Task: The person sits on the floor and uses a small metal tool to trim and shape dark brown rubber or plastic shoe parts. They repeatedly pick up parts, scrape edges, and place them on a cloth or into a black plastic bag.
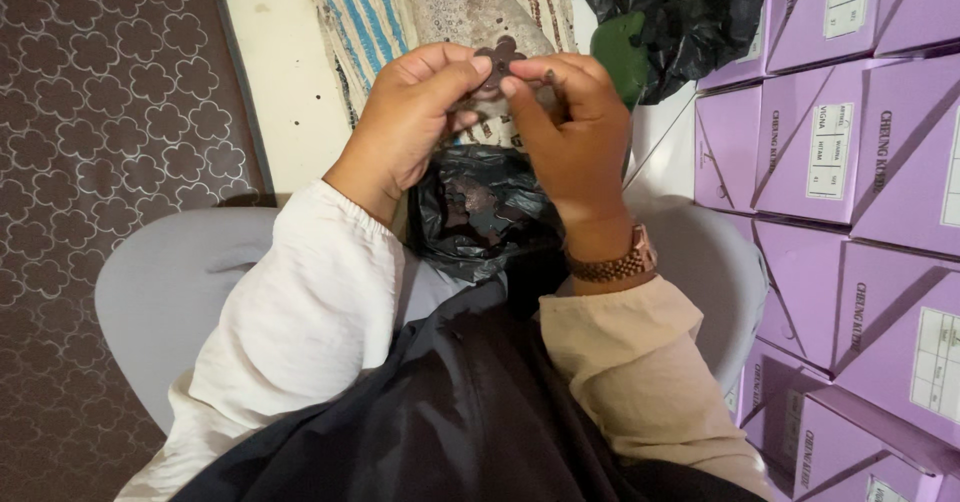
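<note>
My left hand and my right hand meet in front of me, and their fingertips pinch a small dark flower-shaped piece between them. Just below the hands an open black plastic bag with more dark pieces inside rests on my lap. A metal-link watch circles my right wrist. Both arms wear cream sleeves over a dark garment.
Stacked purple boxes with white labels fill the right side. A second black plastic bag and a green object lie at top right. Striped cloth lies on the pale floor ahead, a patterned brown mat at left. I sit on a grey seat.
</note>
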Demonstrator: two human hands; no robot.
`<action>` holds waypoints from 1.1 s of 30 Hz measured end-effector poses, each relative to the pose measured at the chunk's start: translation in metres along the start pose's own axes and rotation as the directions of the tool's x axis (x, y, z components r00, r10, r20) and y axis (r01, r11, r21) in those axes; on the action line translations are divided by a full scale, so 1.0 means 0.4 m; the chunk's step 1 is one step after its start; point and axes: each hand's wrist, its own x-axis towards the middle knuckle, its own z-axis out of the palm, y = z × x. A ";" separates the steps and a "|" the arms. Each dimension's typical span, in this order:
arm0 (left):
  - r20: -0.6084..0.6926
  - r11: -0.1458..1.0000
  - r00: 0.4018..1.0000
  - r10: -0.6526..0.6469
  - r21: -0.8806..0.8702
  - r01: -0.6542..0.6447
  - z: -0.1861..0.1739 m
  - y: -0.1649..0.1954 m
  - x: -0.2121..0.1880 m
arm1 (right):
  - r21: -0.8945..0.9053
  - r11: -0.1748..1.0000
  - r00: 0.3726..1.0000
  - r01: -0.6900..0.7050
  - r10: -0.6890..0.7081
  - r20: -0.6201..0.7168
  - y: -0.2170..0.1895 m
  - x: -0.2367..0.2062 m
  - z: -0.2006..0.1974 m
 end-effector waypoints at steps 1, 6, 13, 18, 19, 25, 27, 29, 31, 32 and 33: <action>0.012 1.000 1.000 0.010 0.009 -0.010 0.000 0.000 -0.001 | -0.003 1.000 0.999 -0.031 0.031 0.005 -0.003 0.001 0.002; 0.072 0.991 0.993 0.093 0.093 -0.099 0.000 -0.012 0.001 | -0.009 0.997 0.997 -0.079 0.079 0.006 -0.013 0.012 0.009; 0.092 0.970 0.984 0.151 0.180 -0.166 0.006 -0.032 0.005 | -0.067 0.996 0.994 -0.061 0.067 0.086 0.008 0.001 0.007; 0.038 0.994 0.995 0.092 0.060 -0.094 0.007 -0.017 0.003 | 0.571 0.723 0.917 -0.389 0.365 0.162 0.042 -0.005 0.001; 0.025 0.997 0.997 0.074 0.032 -0.075 0.005 -0.011 0.002 | 0.630 0.695 0.932 -0.347 0.331 0.149 0.049 -0.001 -0.003; 0.019 0.995 1.000 0.004 -0.100 -0.003 -0.007 0.005 -0.001 | 0.486 0.806 0.934 -0.338 0.353 0.064 0.053 0.009 -0.006; 0.032 0.996 0.999 0.014 -0.092 -0.011 -0.007 0.003 -0.001 | 0.536 0.716 0.889 -0.447 0.424 0.175 0.049 0.009 -0.001; 0.029 0.999 0.999 0.043 -0.010 -0.043 -0.003 0.002 -0.002 | 0.553 0.680 0.870 -0.481 0.450 0.204 0.046 0.007 0.008; 0.012 0.994 0.996 0.084 0.067 -0.085 0.004 0.001 -0.001 | 0.444 0.796 0.909 -0.412 0.393 0.139 0.043 0.005 0.009; -0.007 0.989 0.994 0.111 0.103 -0.109 0.009 0.002 -0.002 | 0.309 0.897 0.948 -0.316 0.309 0.074 0.040 0.002 0.007; -0.025 0.981 0.990 0.138 0.139 -0.134 0.013 0.004 -0.003 | 0.158 0.964 0.977 -0.212 0.211 0.023 0.037 0.001 0.004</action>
